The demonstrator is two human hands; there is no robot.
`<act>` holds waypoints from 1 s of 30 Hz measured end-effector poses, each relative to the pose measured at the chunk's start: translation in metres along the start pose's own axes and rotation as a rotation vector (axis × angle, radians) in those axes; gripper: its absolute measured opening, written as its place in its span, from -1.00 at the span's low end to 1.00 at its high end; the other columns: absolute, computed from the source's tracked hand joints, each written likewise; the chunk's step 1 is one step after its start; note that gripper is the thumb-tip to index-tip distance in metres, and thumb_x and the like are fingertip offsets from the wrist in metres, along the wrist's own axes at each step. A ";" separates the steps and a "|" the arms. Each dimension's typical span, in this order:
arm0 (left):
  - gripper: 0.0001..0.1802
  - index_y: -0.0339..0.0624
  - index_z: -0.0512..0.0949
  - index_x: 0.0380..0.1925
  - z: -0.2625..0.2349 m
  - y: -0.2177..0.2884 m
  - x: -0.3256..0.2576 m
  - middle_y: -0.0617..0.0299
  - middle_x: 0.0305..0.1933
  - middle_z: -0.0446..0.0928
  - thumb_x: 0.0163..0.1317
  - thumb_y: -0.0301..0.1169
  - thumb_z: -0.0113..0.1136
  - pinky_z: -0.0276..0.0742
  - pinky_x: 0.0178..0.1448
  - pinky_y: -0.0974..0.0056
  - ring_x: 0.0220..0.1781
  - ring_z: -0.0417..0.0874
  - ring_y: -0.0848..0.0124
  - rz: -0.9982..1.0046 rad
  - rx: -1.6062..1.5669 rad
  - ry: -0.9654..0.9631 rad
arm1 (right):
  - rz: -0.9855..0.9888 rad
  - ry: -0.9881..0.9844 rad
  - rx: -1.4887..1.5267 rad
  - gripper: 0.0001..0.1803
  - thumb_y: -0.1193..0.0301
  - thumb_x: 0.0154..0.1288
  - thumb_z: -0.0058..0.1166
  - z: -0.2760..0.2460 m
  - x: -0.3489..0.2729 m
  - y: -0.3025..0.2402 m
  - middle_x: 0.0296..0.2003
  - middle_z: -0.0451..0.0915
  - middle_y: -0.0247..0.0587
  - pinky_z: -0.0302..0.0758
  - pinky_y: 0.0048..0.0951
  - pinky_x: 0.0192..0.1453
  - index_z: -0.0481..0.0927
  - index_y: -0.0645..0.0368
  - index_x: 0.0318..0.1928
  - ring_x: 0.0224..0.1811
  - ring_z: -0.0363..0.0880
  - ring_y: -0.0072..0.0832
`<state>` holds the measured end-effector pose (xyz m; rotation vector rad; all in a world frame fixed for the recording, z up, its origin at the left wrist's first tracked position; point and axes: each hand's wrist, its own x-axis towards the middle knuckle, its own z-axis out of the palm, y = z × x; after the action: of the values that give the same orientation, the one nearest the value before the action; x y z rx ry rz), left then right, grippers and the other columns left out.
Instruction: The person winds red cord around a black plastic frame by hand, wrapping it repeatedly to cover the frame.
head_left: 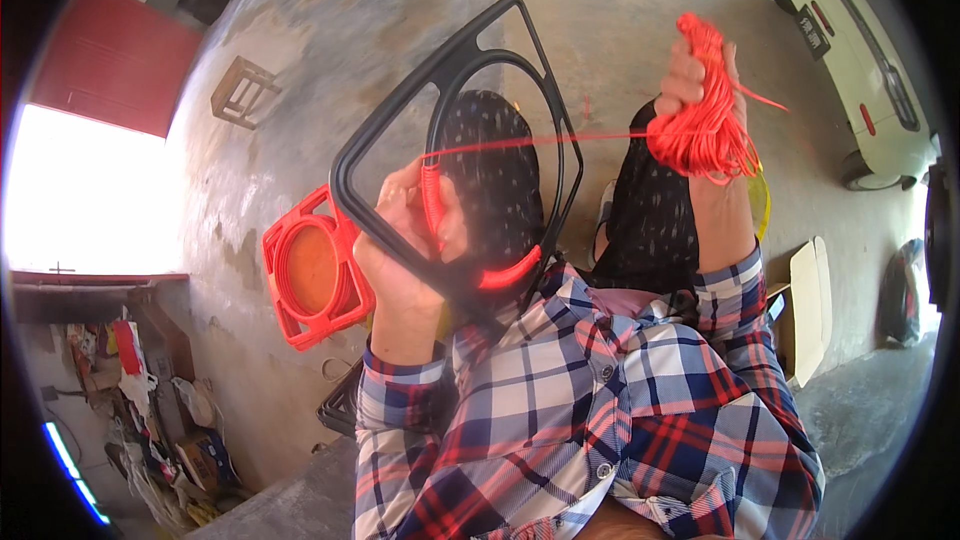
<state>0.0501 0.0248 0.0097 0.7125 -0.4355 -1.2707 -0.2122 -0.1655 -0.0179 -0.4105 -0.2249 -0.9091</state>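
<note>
My left hand grips a black plastic frame with an inner curved hoop; red cord is wound around part of that hoop. My right hand is raised and closed around a thick bundle of red cord. A single taut strand runs from the bundle across to the wound part of the frame. Both forearms wear a plaid shirt with blue, white and red checks. Dark dotted trousers show behind the frame.
A red plastic frame with an orange round centre lies on the concrete floor at left. A small wooden stool stands farther off. A pale car is parked at top right. Cardboard lies at right; clutter sits at lower left.
</note>
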 end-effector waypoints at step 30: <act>-0.67 -0.46 0.48 -0.09 0.044 -0.024 -0.014 0.04 -0.10 0.57 0.14 -0.51 0.15 0.60 0.01 0.11 -0.08 0.63 0.17 -0.302 0.177 -0.092 | 0.143 -0.619 -0.701 -0.40 0.12 0.22 0.23 0.031 0.035 0.102 0.12 0.49 -0.03 0.42 -0.43 0.15 0.51 0.30 0.13 0.20 0.43 -0.48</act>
<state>0.0007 0.0244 0.0256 0.8961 -0.5349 -1.5664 -0.1101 -0.1222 -0.0029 -1.3464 -0.4341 -0.6774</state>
